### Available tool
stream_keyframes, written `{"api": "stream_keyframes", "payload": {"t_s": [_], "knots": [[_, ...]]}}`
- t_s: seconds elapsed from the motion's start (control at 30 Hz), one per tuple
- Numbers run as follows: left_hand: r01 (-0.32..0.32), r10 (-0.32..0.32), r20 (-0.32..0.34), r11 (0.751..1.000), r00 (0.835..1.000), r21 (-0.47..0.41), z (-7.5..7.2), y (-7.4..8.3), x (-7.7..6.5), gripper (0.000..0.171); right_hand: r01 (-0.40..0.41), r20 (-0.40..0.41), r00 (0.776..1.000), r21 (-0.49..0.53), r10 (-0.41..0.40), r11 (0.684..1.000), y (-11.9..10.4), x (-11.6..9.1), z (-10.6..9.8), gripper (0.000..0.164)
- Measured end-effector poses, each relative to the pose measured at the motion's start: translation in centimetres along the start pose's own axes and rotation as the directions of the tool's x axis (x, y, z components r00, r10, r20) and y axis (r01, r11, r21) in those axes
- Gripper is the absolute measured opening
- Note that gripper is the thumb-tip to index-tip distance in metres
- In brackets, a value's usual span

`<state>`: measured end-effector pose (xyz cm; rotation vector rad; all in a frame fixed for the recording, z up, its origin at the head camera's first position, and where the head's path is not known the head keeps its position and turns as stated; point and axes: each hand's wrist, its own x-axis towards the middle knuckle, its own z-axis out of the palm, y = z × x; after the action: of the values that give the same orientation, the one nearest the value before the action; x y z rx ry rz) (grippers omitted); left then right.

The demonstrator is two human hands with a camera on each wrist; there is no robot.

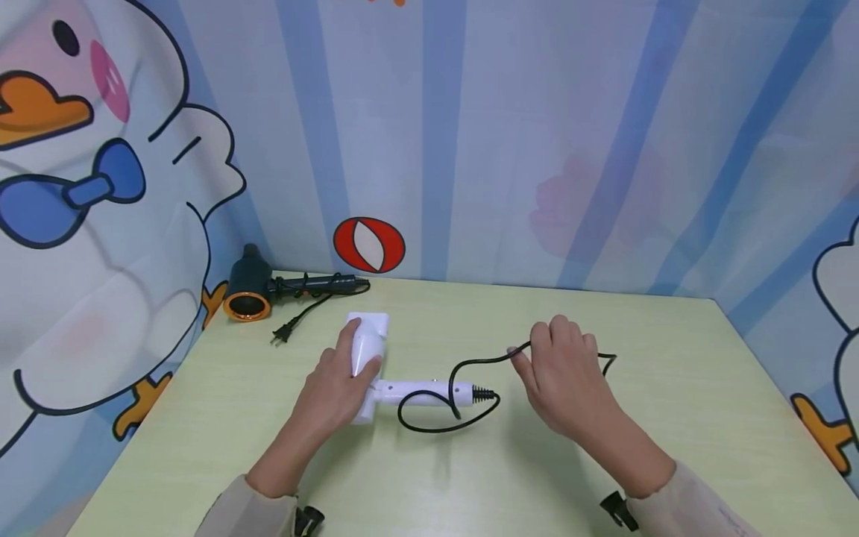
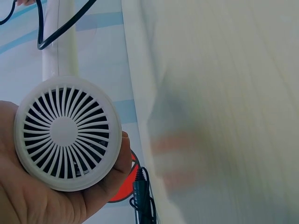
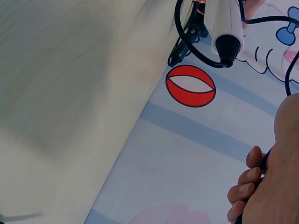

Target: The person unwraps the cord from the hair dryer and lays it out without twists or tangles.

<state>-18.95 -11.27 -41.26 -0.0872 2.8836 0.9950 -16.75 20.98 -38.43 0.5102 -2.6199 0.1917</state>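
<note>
A white hair dryer is gripped round its barrel by my left hand, with its handle pointing right. The left wrist view shows its round slatted air intake resting in the palm. From the handle's ribbed end the black power cord loops under and over the handle and runs to the right. My right hand holds the cord with fingers curled round it; a short bend of cord sticks out past the knuckles. In the right wrist view the right hand closes on the cord, its plug not seen.
At the back left of the pale table lies a dark hair dryer with an orange-rimmed mouth. Its cord is wound about the handle, and its two-prong plug lies in front. A cartoon-printed curtain stands behind the table.
</note>
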Motion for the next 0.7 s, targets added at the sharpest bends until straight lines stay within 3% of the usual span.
{"api": "stream_keyframes", "payload": {"t_s": [0.2, 0.4, 0.7], "knots": [[0.011, -0.011, -0.005, 1.000, 1.000, 0.000, 0.0, -0.1, 0.1, 0.075, 0.019, 0.020, 1.000, 0.043, -0.020, 0.999, 0.3, 0.1, -0.2, 0.035], [0.013, -0.013, -0.009, 1.000, 1.000, 0.002, 0.1, -0.4, 0.2, 0.075, -0.012, 0.087, 0.996, 0.172, -0.003, 0.985, 1.0, 0.1, -0.6, 0.024], [0.011, -0.010, -0.020, 1.000, 1.000, 0.002, 0.0, -0.7, 0.3, 0.075, 0.048, 0.050, 0.997, 0.262, -0.064, 0.964, 3.1, -0.3, -1.6, 0.014]]}}
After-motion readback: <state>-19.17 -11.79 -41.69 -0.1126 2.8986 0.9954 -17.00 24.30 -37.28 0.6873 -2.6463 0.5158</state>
